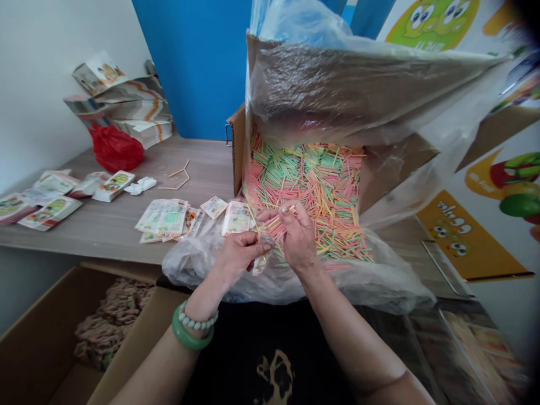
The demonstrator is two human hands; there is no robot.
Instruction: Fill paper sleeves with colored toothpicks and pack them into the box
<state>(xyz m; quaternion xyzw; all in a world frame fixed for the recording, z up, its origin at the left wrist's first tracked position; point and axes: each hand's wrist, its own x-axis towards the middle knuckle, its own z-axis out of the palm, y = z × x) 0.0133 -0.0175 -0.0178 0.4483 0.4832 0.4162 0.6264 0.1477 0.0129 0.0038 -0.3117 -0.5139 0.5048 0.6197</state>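
Note:
My left hand [242, 251], with a green bangle and a beaded bracelet on its wrist, pinches a small printed plastic packet [262, 261]. Close beside it, my right hand [300, 239] grips a small bunch of thin coloured sticks [276, 226], their ends pointing at the packet's mouth. Whether the sticks are inside the packet cannot be made out. Behind both hands lies a heap of pink, green, yellow and orange sticks [312, 180] in a cardboard box [238, 154] lined with clear plastic [320, 90].
Flat printed packets [164, 216] lie left of the box on the grey table [202, 163]. Farther left are small cartons [113, 185], a red plastic bag [117, 149] and stacked packaging [141, 107]. An open carton [46, 301] holding bundled packets [112, 320] stands below the table edge.

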